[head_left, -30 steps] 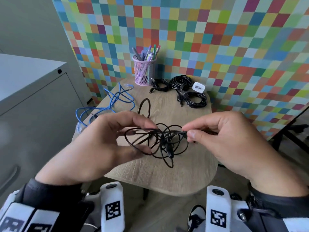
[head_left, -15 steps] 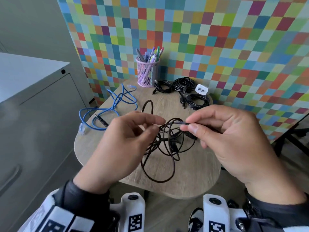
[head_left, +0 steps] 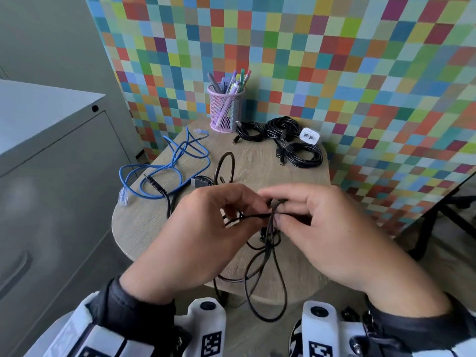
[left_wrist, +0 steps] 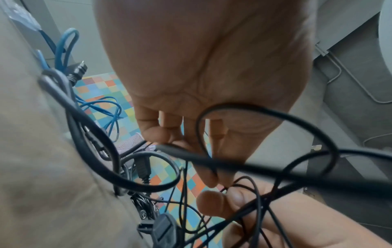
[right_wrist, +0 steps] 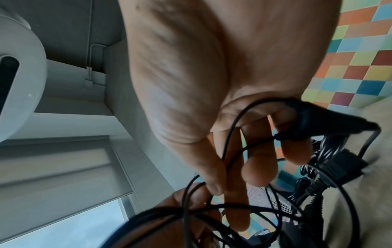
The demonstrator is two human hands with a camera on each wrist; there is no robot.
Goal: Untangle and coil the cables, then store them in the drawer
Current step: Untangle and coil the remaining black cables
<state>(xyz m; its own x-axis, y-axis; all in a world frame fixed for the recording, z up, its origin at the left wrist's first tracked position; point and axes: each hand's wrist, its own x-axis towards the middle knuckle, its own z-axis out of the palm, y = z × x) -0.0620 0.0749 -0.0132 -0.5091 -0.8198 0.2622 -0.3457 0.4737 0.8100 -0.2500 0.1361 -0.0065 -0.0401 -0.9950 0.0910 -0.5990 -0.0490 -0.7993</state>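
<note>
A: Well, nearest to us the left hand [head_left: 206,235] and right hand [head_left: 327,235] meet above the front of the worktop [head_left: 296,184], both on the tangled black cable [head_left: 268,256].

B: We see the left grip pinched on a strand and the right grip closed round a bunch of strands; loops hang down past the worktop's front edge.

A: In the right wrist view a black plug [right_wrist: 331,122] lies against the fingers, though it is too blurred for us to tell which cable it belongs to.

B: Beyond the hands, to the left, the blue cable [head_left: 177,163] sprawls loose, partly over the edge.

A: Farther back we see three black coiled cables [head_left: 291,140], a white charger [head_left: 310,135] just beside them, and the pink mesh pen cup [head_left: 226,109] near the chequered wall [head_left: 334,60].

B: The grey cabinet [head_left: 51,176] stands at our left.
</note>
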